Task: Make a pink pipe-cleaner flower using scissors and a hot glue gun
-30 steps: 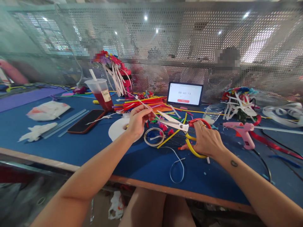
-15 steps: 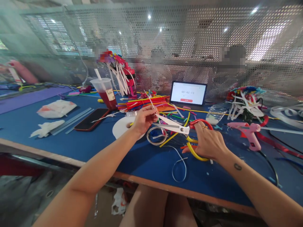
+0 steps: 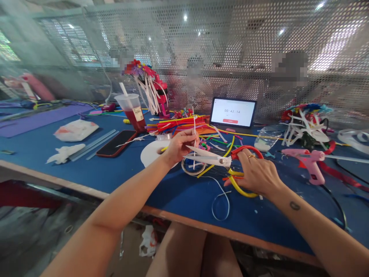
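My left hand (image 3: 181, 146) pinches a thin white plastic strip (image 3: 194, 130), which stands nearly upright between the fingers. My right hand (image 3: 253, 173) grips large scissors (image 3: 209, 157) with red and yellow handles. The scissors' long steel blades are parted and point left, close to my left hand and just below the strip. Under the blades lies a small ring of clear tape (image 3: 193, 165). A white paper disc (image 3: 152, 152) lies partly beneath my left hand.
A blue worktable (image 3: 184, 204) holds a pink glue gun (image 3: 309, 161), a red drink cup (image 3: 134, 111), a phone (image 3: 116, 143), a timer tablet (image 3: 233, 112), colored straws (image 3: 178, 125) and strip-and-straw decorations (image 3: 305, 129). People sit behind a perforated metal screen (image 3: 230, 42).
The strip has swung from slanted to nearly upright, and my left hand has moved closer to the scissors. The whole view has drifted, shifting the table rightward. The tablet's timer has gone up by one second.
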Action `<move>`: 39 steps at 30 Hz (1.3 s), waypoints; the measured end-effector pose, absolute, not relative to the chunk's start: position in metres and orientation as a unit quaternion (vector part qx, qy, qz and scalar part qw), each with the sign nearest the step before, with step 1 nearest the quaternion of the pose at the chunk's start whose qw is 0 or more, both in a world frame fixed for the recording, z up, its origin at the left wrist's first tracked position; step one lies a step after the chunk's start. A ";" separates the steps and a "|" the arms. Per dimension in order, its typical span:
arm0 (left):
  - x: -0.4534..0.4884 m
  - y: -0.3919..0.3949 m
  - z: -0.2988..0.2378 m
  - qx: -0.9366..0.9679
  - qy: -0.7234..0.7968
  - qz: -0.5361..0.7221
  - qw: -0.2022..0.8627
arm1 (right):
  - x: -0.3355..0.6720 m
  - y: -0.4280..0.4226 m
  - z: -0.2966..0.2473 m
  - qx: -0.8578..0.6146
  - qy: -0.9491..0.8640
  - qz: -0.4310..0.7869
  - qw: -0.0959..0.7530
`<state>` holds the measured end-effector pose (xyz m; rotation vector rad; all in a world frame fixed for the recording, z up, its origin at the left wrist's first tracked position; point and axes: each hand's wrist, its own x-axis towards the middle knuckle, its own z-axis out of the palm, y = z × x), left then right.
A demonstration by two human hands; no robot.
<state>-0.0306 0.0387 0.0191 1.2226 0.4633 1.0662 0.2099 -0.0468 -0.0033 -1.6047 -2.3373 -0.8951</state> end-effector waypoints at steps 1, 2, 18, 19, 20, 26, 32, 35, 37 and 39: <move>-0.031 0.039 0.019 0.544 0.202 0.467 0.667 | 0.210 -0.047 -0.003 -0.537 -0.783 -0.302 0.084; -0.031 0.040 0.018 0.547 0.199 0.463 0.668 | 0.211 -0.047 -0.003 -0.536 -0.784 -0.301 0.083; -0.030 0.038 0.019 0.539 0.214 0.433 0.690 | 0.214 -0.047 -0.001 -0.522 -0.781 -0.332 0.087; -0.030 0.038 0.019 0.538 0.212 0.434 0.691 | 0.215 -0.047 0.000 -0.515 -0.781 -0.340 0.092; -0.030 0.039 0.019 0.539 0.210 0.434 0.691 | 0.215 -0.047 0.000 -0.508 -0.782 -0.347 0.097; -0.029 0.040 0.018 0.533 0.198 0.448 0.690 | 0.215 -0.046 -0.005 -0.514 -0.792 -0.302 0.133; -0.031 0.043 0.015 0.519 0.192 0.462 0.693 | 0.216 -0.044 -0.005 -0.547 -0.795 -0.198 0.171; -0.031 0.042 0.016 0.513 0.187 0.463 0.698 | 0.218 -0.043 -0.002 -0.562 -0.788 -0.204 0.150; -0.031 0.041 0.018 0.509 0.182 0.467 0.701 | 0.218 -0.042 -0.001 -0.561 -0.786 -0.222 0.131; -0.030 0.039 0.020 0.503 0.171 0.465 0.708 | 0.216 -0.043 -0.002 -0.552 -0.791 -0.236 0.118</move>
